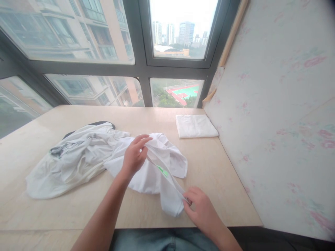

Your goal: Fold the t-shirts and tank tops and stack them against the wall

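A white garment [146, 177], perhaps a shirt, lies partly spread on the wooden surface in front of me, with a small green patch showing inside a fold. My left hand [136, 153] pinches its edge near the middle. Lower and to the right, my right hand [197, 204] grips the same edge between thumb and fingers. Between both hands the edge is drawn into a slanting line. To the left, a heap of other white clothes [78, 157] with grey parts touches the garment.
A folded white cloth [196, 126] lies at the back right, near the flower-papered wall [274, 122]. Dark-framed windows [172, 71] rise behind the wooden surface [225, 195]. Something black [106, 123] shows from behind the clothes heap. The surface's front edge is close to my lap.
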`<action>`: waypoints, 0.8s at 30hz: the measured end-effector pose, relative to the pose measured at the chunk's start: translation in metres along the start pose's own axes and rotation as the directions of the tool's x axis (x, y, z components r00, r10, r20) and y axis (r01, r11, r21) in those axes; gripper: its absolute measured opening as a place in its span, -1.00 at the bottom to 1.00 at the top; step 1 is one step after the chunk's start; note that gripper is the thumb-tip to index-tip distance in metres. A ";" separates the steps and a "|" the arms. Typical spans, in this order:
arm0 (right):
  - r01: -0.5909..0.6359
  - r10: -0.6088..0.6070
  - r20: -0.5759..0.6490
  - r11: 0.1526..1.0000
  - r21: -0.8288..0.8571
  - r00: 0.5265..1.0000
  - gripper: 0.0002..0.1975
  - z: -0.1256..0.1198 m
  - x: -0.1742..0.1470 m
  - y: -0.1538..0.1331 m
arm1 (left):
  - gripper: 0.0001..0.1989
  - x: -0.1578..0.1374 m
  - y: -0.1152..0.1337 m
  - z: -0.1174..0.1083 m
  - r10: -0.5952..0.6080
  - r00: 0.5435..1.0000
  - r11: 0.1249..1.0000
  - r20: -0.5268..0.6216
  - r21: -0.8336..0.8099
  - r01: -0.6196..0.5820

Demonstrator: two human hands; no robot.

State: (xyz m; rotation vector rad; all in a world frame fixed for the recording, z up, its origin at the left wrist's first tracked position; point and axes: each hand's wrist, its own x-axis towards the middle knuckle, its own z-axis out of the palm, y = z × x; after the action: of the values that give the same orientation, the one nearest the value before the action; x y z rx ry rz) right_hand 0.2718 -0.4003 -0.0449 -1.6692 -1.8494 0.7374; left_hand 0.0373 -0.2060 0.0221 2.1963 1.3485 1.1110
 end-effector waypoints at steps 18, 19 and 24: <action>-0.152 0.067 0.256 0.932 0.329 0.964 -0.76 -0.016 -0.002 -0.021 | -0.66 0.004 0.035 0.016 0.056 0.996 0.989 0.071 0.131 -0.065; -0.131 0.022 0.311 0.933 0.334 0.950 -0.83 -0.012 -0.005 -0.025 | -0.66 -0.007 0.040 0.022 0.092 0.994 0.986 0.066 0.132 -0.100; 0.004 -0.186 0.437 0.923 0.385 0.880 -0.49 -0.009 0.003 -0.030 | -0.66 -0.085 0.048 0.039 -0.010 0.999 0.999 0.047 0.035 0.008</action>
State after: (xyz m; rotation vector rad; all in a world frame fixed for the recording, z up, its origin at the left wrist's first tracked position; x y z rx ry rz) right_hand 0.2568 -0.3994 -0.0173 -1.2084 -1.9209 1.4511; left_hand 0.0749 -0.2986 -0.0107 2.2246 1.3663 1.0334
